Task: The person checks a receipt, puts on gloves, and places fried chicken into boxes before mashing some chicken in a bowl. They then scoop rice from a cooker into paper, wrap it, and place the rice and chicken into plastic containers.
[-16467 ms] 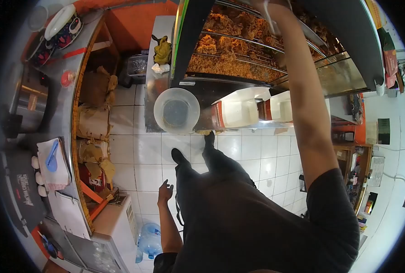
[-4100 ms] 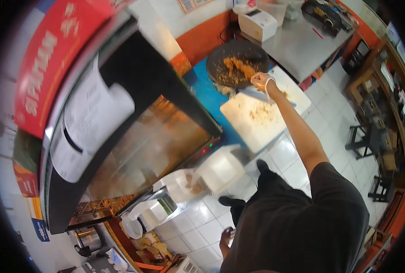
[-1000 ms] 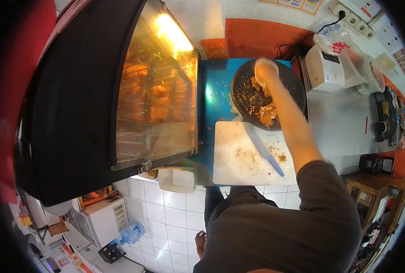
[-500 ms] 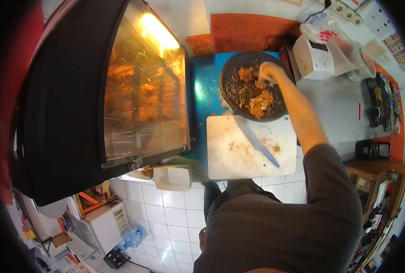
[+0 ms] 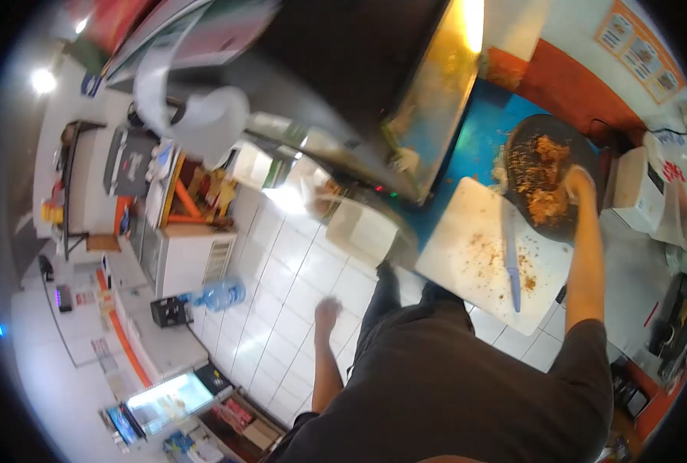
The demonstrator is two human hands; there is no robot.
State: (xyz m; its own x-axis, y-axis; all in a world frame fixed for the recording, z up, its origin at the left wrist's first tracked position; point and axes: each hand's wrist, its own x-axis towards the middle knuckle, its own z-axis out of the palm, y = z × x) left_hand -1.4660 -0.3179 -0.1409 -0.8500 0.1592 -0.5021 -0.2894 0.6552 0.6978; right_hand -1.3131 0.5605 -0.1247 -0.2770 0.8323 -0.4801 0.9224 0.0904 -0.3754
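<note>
My right hand (image 5: 577, 185), in a thin clear glove, reaches into the right side of a dark round tray (image 5: 522, 147) that holds fried chicken pieces (image 5: 545, 205) and crumbs. Motion blur hides whether the fingers grip anything. In front of the tray lies a white cutting board (image 5: 474, 266) scattered with crumbs, and a blue-handled knife (image 5: 511, 266) rests on it. My left hand (image 5: 326, 312) hangs at my side above the floor tiles, holding nothing, fingers loosely apart.
A black heated display case (image 5: 359, 85) stands left of the tray on a blue counter (image 5: 474, 143). Open white boxes (image 5: 362, 228) sit at its base. A white appliance (image 5: 638, 189) stands right of the tray. A blue water bottle (image 5: 214, 294) lies on the tiled floor.
My head has swung left, so the floor and the shop's left side have come into view. My right hand has shifted to the tray's right edge. My left hand is now visible.
</note>
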